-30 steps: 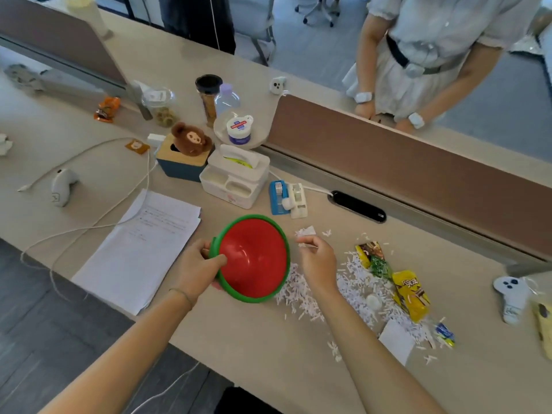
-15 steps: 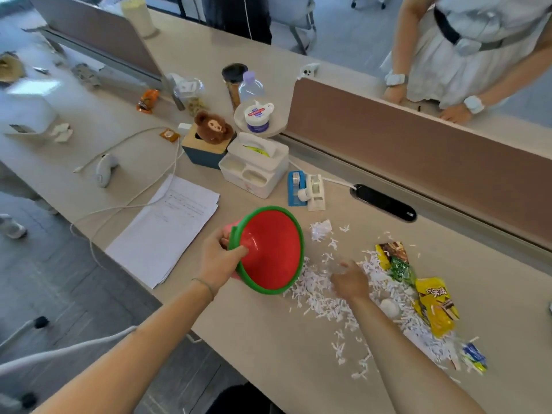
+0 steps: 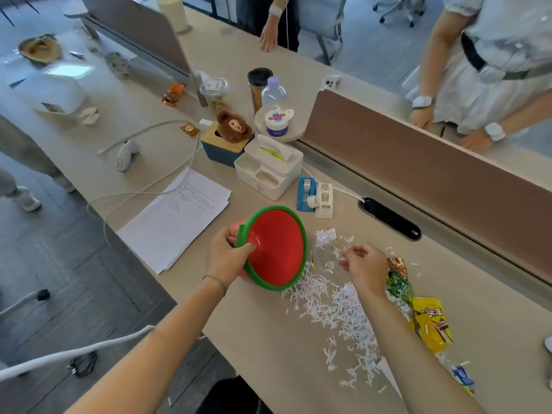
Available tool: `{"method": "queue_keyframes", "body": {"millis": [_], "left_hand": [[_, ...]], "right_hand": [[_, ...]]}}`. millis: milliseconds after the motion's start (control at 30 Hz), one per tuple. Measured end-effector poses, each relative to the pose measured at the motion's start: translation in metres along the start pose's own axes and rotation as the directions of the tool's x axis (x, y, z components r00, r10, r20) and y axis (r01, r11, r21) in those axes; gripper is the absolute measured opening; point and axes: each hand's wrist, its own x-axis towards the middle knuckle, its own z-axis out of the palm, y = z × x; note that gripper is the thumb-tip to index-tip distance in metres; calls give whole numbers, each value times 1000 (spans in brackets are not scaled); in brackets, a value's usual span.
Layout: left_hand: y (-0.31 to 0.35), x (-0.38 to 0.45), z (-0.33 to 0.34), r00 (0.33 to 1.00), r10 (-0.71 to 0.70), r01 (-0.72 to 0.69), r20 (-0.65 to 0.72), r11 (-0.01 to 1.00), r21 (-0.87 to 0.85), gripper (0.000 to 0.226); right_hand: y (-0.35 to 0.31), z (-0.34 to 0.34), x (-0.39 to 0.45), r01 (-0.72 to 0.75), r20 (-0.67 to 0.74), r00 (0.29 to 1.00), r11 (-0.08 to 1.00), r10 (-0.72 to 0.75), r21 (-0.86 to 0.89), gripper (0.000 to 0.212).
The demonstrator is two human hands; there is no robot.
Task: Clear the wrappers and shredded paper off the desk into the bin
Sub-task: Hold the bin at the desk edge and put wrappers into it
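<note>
My left hand point(image 3: 227, 255) grips the rim of a red bin with a green rim point(image 3: 277, 249), which is tipped on its side with its mouth toward the mess. White shredded paper point(image 3: 343, 309) is strewn over the desk to the right of the bin, with a small clump point(image 3: 325, 236) further back. My right hand point(image 3: 366, 268) hovers just above the shreds, fingers curled and pinching what looks like a clear wrapper point(image 3: 324, 258) near the bin's mouth. A green-brown wrapper point(image 3: 398, 282), a yellow wrapper point(image 3: 431, 324) and a small blue wrapper point(image 3: 463, 377) lie to the right.
Sheets of paper point(image 3: 179, 219) lie left of the bin. Behind it stand a white organiser box point(image 3: 268, 171) and a tape dispenser point(image 3: 324, 198). A brown divider point(image 3: 418, 162) runs along the back, with a person standing beyond it. A white cable point(image 3: 143, 191) loops at the left.
My right hand has lifted off the shred pile and now pinches the clear wrapper close to the bin's mouth. The left hand keeps the bin tipped in the same spot.
</note>
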Motion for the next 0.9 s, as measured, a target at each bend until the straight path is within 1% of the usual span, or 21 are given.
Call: {"method": "queue_keyframes", "body": {"millis": [67,167,300,400,467,500,533,567,600,667,733,767,833,900], "left_hand": [[4,-2,0,999,-14,14,-28,1000,-15,36],[4,2,3,997,7,-11,-83,999,-40,34],[2,6,0,996,15,-20,-87,998,-60,31],[-1,11,-4,996,25,-29,-81,998,-47,29],[-3,14,-7,997,28,-32,-76,999,-44,28],[-3,16,-9,997,29,-31,-73,999,-37,27],[-3,17,-10,997,30,-32,-69,999,-28,26],[-2,18,-11,997,35,-36,-65,999,-21,25],[-1,19,-12,997,41,-42,-67,999,-14,27],[0,22,-13,996,49,-50,-75,999,-15,32],[2,26,-12,993,73,-74,-88,997,-6,28],[3,28,-11,992,83,-84,-93,996,0,25],[6,33,-6,989,108,-108,-98,994,3,24],[11,37,-1,987,130,-129,-97,992,15,23]], "right_hand": [[-22,-1,-10,61,20,998,998,-62,16,11],[-49,12,-22,134,93,986,990,-139,51,10],[-70,54,-29,229,196,954,974,-225,3,8],[-68,89,-25,246,249,944,965,-217,-92,10],[-63,106,-21,229,313,931,967,-186,-107,8],[-61,111,-20,212,348,923,972,-164,-105,11],[-59,113,-20,192,370,917,978,-148,-85,18],[-58,112,-18,173,371,918,983,-140,-58,25],[-57,108,-15,165,343,928,986,-145,-29,27],[-54,94,-2,172,205,965,985,-164,-22,23],[-46,78,20,154,65,987,983,-148,-97,21],[-42,73,31,121,33,992,982,-118,-144,21],[-29,69,53,39,43,999,969,-29,-242,24],[-14,70,72,1,95,995,935,35,-354,34]]}}
